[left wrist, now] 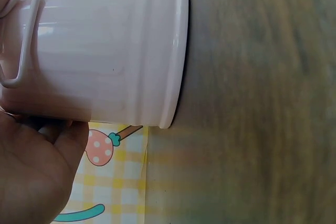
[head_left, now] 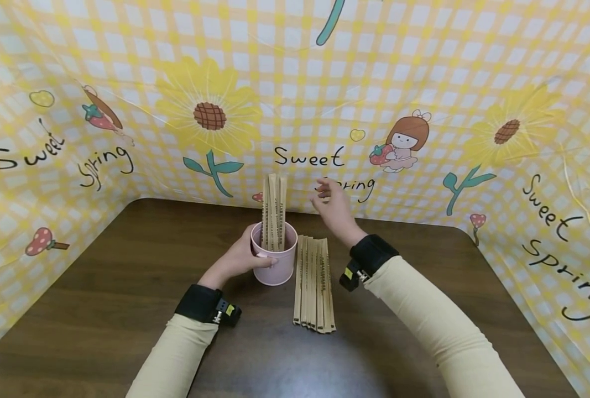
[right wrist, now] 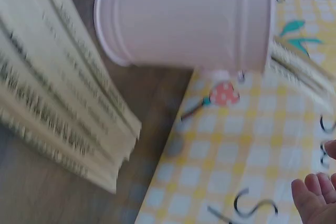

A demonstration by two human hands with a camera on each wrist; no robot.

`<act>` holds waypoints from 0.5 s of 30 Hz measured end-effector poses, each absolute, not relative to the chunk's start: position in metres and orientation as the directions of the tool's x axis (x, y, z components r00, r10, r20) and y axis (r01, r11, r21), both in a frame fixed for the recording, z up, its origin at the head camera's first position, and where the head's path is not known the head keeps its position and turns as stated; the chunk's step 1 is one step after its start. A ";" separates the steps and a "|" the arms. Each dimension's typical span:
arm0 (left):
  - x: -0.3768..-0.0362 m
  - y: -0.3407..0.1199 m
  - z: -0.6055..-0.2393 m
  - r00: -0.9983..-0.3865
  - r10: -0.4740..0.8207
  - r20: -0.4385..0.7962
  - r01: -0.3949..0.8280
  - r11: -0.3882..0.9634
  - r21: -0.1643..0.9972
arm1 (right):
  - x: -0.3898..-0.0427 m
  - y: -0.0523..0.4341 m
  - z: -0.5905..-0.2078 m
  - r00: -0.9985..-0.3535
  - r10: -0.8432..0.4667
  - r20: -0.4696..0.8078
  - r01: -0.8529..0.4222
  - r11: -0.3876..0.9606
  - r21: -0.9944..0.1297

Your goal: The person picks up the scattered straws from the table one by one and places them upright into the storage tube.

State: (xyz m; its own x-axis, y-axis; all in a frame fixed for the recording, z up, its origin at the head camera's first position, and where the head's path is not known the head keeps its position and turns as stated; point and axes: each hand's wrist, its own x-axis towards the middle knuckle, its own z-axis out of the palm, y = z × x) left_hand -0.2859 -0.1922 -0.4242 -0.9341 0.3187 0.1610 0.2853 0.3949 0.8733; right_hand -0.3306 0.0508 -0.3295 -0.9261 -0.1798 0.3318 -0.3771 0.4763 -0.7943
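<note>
left hand steadies a pink cup of paper-sleeved chopsticks; right hand lifted beside it, holding nothing.

nearest, at 6 o'clock on the dark wood tabletop (head_left: 125, 287), a row of sleeved chopsticks (head_left: 314, 284) lies flat, running front to back, just right of the cup. at 9 o'clock of that row the left hand (head_left: 237, 260) has its grip curled round the side of the pink metal cup (head_left: 275, 265), thumb across the front wall. the cup stands upright with several sleeved chopsticks (head_left: 273, 213) standing in it. further back, at 1 o'clock of the cup, the right hand (head_left: 332, 207) hangs in the air, fingers loosely spread, grip empty. behind stands the yellow checked backdrop (head_left: 424, 66).
</note>
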 end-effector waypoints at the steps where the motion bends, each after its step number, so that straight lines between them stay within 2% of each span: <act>1: -0.286 -0.192 -0.424 -0.935 0.318 0.158 0.282 0.397 0.873 | -0.331 0.056 -0.328 -0.930 -0.173 0.324 -0.367 0.475 -0.800; 6: -0.286 -0.191 -0.424 -0.937 0.318 0.147 0.273 0.400 0.875 | -0.330 0.081 -0.336 -0.954 -0.143 0.262 -0.298 0.532 -0.792; 15: -0.285 -0.191 -0.424 -0.933 0.325 0.158 0.286 0.398 0.871 | -0.318 0.096 -0.386 -0.982 -0.188 -0.007 -0.119 0.647 -0.753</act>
